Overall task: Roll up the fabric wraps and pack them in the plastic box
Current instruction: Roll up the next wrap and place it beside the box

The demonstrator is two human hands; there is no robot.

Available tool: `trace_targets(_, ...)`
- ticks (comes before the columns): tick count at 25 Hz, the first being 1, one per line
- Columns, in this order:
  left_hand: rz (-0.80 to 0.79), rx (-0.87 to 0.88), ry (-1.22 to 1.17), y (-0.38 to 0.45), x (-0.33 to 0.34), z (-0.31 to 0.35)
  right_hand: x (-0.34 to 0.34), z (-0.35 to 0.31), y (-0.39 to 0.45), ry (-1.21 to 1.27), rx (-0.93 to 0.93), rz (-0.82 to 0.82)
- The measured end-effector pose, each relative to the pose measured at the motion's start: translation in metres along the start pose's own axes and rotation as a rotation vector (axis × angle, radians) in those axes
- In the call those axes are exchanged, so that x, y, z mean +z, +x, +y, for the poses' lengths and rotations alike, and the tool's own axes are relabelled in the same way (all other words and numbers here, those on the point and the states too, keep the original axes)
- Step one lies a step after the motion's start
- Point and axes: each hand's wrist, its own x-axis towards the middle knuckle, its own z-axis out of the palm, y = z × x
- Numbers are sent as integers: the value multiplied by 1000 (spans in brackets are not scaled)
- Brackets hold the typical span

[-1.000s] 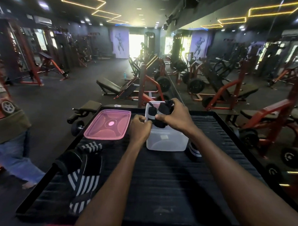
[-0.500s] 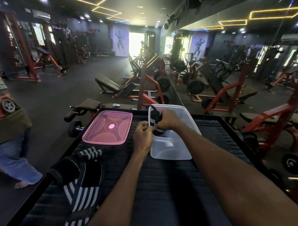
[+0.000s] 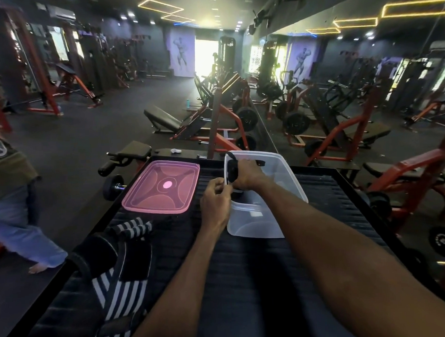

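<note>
Head cam: right hand fingers hold rolled black wrap upright inside plastic box, just beyond left hand fingers pinching box's near rim.

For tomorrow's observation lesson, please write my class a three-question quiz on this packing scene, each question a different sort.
1. True or false: the pink plastic lid is fitted on the clear plastic box.
2. Which hand holds the black rolled wrap inside the box: A left, B right?
3. Fill in: the loose striped black-and-white fabric wraps lie to the box's ____.

Key: 1 false; 2 B; 3 left.
</note>
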Motion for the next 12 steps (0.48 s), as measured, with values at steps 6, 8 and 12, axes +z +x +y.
trace_targets(6, -9, 9, 20, 1, -1, -4, -5, 7, -7, 16, -34, -26)
trace_targets(8, -16, 12, 31, 2, -1, -6, -17, 11, -16, 27, -55, -8)
trace_targets(12, 6, 10, 60, -1, 1, -5, -53, 26, -44, 137, -52, 241)
